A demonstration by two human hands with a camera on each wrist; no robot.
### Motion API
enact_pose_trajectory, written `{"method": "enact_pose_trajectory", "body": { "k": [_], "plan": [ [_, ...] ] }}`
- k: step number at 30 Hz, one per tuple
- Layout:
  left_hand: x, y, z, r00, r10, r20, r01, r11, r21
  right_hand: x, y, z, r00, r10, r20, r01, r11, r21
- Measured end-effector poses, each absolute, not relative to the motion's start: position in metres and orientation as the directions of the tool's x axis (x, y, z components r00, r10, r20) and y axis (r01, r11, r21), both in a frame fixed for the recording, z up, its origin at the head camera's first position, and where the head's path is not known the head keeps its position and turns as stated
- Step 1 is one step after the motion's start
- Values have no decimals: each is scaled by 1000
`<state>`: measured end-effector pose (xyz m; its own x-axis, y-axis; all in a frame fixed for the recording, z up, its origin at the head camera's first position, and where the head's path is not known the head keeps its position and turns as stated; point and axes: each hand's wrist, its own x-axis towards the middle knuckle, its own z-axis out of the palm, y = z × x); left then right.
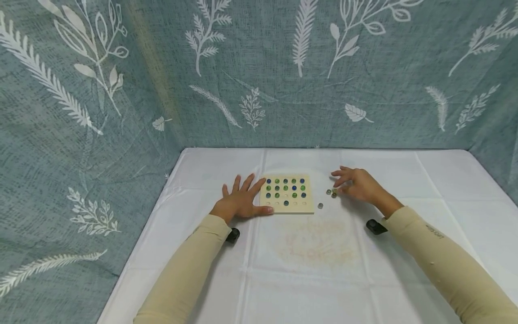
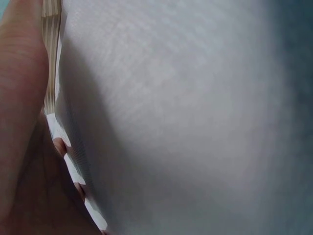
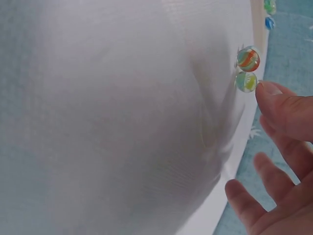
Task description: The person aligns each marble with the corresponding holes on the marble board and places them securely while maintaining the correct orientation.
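Observation:
A pale wooden board (image 1: 309,198) with rows of round hollows lies on the table, many hollows holding blue and green glass marbles. My left hand (image 1: 239,202) spreads over its left side, the index fingertip at the far left corner and the thumb along the front edge. Right of the board, my right hand (image 1: 359,185) reaches down with its thumb tip at a yellow-green marble (image 3: 246,82). Whether thumb and marble touch, I cannot tell. An orange-streaked marble (image 3: 248,59) sits beside that one. Nearer the board's front right corner lies a loose marble (image 1: 320,205).
A white cloth (image 1: 307,288) covers the table, with a faint brownish stain (image 1: 319,243) in front of the board. Leaf-patterned blue-green curtains (image 1: 275,112) hang behind and at the left. Dark wrist devices show under both sleeves.

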<state>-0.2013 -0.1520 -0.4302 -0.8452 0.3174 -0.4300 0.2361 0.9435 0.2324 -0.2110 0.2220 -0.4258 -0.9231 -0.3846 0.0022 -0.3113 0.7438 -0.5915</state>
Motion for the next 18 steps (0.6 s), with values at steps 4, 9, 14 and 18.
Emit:
{"method": "enact_pose_trajectory", "body": {
  "k": [4,9,14,18],
  "plan": [
    [-201,-153,-431,-845,319,-430,233,942,242,-210,221,-426,-922,-388,-16,-300,739,-603],
    [-203,-152,-431,-847,324,-422,234,939,250,-210,220,-426,-922,-387,-7,-310,747,-588],
    [-201,-151,-430,-843,321,-432,240,943,232,-210,219,-427,-926,-376,-25,-292,758,-583],
    [-200,-152,-430,-843,313,-438,237,946,221,-210,217,-428,-927,-374,-26,-291,764,-576]
  ]
}}
